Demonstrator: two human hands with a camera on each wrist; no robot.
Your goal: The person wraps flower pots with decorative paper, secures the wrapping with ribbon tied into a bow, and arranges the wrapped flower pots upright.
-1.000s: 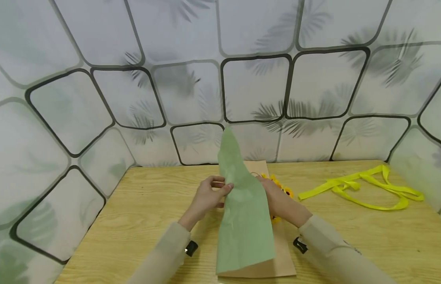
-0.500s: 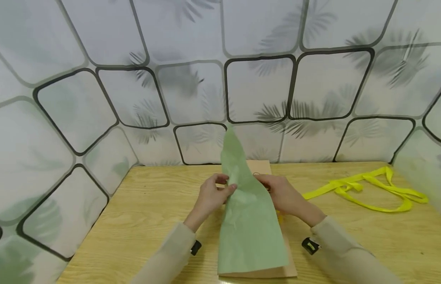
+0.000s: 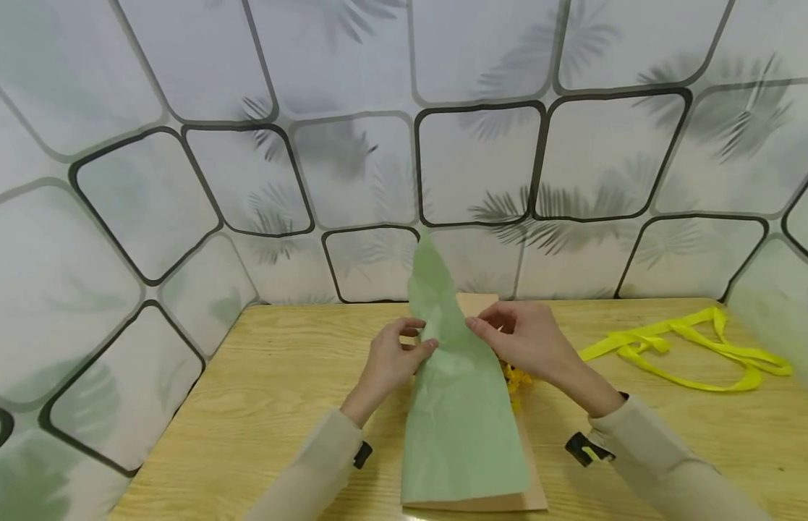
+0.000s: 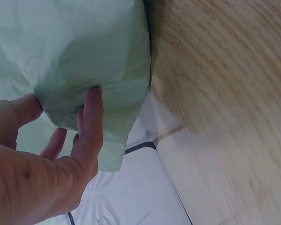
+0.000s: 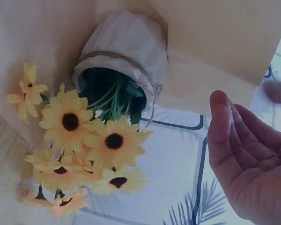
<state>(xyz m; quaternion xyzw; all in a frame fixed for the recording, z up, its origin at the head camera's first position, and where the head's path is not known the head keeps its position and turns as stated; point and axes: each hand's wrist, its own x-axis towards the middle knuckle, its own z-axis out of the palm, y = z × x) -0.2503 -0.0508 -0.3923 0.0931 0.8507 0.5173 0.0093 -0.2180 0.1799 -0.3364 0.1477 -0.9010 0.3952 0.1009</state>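
Note:
A sheet of green wrapping paper (image 3: 462,420), tan on its other side, stands folded over at the middle of the table, its pointed top upward. My left hand (image 3: 393,362) pinches its left edge, thumb on the near face; the left wrist view shows fingers (image 4: 92,110) denting the paper. My right hand (image 3: 530,340) is at the paper's right edge, fingers loosely bent. In the right wrist view thumb and fingers (image 5: 220,126) are apart with nothing between them. Yellow sunflowers (image 5: 114,140) spill from a pale pot (image 5: 126,40) tied with twine; the green paper hides the pot from the head view.
A yellow ribbon (image 3: 703,380) lies loosely looped on the right of the wooden table (image 3: 280,405). Behind the table's far edge rises a patterned wall covering (image 3: 371,174).
My right hand has drawn back from behind the paper's right edge, its thumb and fingers now parted. The near right corner of the paper has swung rightward. My left hand keeps its pinch.

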